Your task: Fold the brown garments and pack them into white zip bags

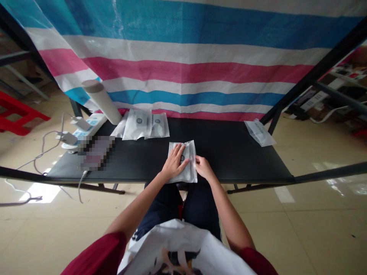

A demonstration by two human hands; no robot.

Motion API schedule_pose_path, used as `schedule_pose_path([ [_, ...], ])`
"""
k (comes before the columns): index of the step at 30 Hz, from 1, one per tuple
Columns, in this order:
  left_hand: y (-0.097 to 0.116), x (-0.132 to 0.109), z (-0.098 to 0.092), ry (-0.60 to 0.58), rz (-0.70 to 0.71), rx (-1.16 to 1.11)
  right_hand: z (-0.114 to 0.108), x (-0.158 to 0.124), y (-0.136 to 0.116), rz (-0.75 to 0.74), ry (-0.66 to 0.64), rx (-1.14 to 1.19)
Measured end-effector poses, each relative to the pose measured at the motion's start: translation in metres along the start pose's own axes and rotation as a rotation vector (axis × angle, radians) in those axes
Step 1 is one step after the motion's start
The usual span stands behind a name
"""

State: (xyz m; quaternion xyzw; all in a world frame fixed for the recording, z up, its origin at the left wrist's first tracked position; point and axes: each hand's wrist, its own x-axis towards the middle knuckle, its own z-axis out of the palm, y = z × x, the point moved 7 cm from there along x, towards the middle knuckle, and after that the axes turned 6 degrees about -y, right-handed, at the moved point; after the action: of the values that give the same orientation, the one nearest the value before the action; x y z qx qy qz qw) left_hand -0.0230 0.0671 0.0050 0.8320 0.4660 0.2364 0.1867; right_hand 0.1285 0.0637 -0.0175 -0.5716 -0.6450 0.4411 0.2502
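Observation:
A clear plastic pouch (189,152) with something dark inside lies near the front edge of the black table (235,152). My left hand (173,164) rests flat on top of it, fingers stretched out. At the pouch's right edge, my right hand (203,167) has its fingers curled, pinching that edge.
Several similar pouches (142,124) lie at the back left beside a white cardboard tube (101,100). Another pouch (259,131) sits at the back right corner. A power strip with chargers (82,130) and cables hangs off the left end. A striped tarp (183,57) hangs behind.

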Motion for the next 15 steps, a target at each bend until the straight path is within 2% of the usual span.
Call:
schedule_pose_path([
  [5,0.007,0.0,0.004,-0.012,0.018,-0.017,0.0,0.02,-0.006,0.015,0.009,-0.308],
  [8,0.01,0.0,0.007,-0.019,0.039,-0.007,0.002,0.026,-0.006,0.044,-0.016,-0.388],
  [12,0.008,0.001,0.008,-0.026,0.012,0.015,-0.005,0.029,-0.004,0.034,0.01,-0.178],
  [15,0.006,0.002,0.009,-0.046,-0.029,0.06,-0.03,0.018,0.011,0.011,0.122,0.142],
])
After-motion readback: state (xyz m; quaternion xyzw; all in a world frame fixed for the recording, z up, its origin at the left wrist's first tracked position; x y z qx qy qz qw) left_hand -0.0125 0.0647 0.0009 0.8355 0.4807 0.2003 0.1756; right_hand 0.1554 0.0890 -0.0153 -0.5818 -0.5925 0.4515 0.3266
